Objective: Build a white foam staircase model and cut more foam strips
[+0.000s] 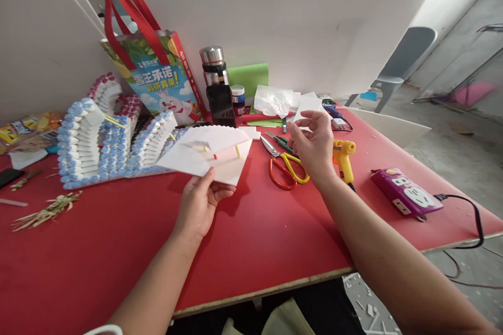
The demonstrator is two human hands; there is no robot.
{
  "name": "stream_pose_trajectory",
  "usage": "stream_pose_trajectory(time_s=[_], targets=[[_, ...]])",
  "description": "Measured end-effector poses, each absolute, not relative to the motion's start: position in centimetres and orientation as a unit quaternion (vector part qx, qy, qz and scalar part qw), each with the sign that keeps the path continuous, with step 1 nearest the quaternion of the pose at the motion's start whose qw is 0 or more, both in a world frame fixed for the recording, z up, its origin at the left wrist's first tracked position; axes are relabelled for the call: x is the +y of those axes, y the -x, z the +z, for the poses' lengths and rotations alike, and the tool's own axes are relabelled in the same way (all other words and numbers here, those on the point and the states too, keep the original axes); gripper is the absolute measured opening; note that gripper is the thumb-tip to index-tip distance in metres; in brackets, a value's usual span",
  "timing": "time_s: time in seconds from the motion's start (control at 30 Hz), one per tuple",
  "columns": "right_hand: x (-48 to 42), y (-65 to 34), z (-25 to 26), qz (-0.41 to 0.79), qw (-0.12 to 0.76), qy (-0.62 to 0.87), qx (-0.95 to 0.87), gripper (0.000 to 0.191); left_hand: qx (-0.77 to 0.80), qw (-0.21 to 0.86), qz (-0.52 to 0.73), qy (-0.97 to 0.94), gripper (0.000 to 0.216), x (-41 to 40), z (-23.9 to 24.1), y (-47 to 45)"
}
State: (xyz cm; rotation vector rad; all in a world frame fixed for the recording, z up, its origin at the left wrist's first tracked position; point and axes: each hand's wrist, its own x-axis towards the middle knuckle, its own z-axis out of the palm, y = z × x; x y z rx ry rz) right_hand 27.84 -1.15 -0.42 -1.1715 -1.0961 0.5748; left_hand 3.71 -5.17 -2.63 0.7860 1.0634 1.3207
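My left hand (200, 201) grips a white foam board piece (196, 165) by its near edge, thumb on top and fingers underneath. Short yellow sticks and one small red stick stand on the board, and its far edge is scalloped. My right hand (314, 141) hovers above the table with loosely bent fingers, thumb and fingertips apart, and nothing visible between them. Below and left of it lie scissors (288, 170) with one red and one yellow handle, beside a dark green tool (281, 141). Just right of my right wrist is a yellow glue gun (345, 159).
On the red table (255, 251) stand a blue-and-white fan-shaped model (84, 146), a printed bag (157, 84), a steel flask (213, 65) and a black box-like object (221, 104). A purple power strip (406, 191) with a black cord sits at right. Dried stalks (51, 209) lie left.
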Motion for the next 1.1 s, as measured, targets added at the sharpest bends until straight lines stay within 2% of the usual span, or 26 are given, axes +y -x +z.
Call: stream_pose_trajectory(time_s=[0.23,0.43,0.53,0.63,0.77,0.83,0.97,1.1], targets=[[-0.9,-27.5,-1.3,0.283,0.644,0.501,-0.504,0.044,0.513,0.636,0.445,-0.367,0.038,-4.9,-2.6,-4.5],[-0.1,-27.7,-2.3,0.296,0.658,0.492,-0.487,0.035,0.569,0.603,0.376,-0.414,0.044,-4.7,-2.7,-3.0],[0.0,-27.6,-2.6,0.325,0.642,0.507,-0.474,0.035,0.602,0.575,0.301,-0.465,0.047,-5.1,-2.7,-1.6],[0.1,-27.3,-2.8,0.340,0.628,0.522,-0.466,0.035,0.654,0.498,0.207,-0.530,0.051,-5.0,-2.3,0.4],[0.2,-27.1,-3.1,0.349,0.623,0.526,-0.462,0.038,0.692,0.253,0.202,-0.646,0.039,-3.3,-0.8,3.1],[0.1,-27.1,-3.5,0.345,0.622,0.527,-0.465,0.040,0.694,0.174,0.158,-0.681,0.033,-2.2,-0.2,3.6],[0.5,-27.3,-4.1,0.288,0.618,0.554,-0.478,0.040,0.690,0.146,0.057,-0.706,0.036,-1.1,-0.4,3.3],[3.9,-28.0,-3.3,0.201,0.576,0.584,-0.535,0.047,0.677,0.158,0.062,-0.716,0.027,-1.1,-1.7,3.4]])
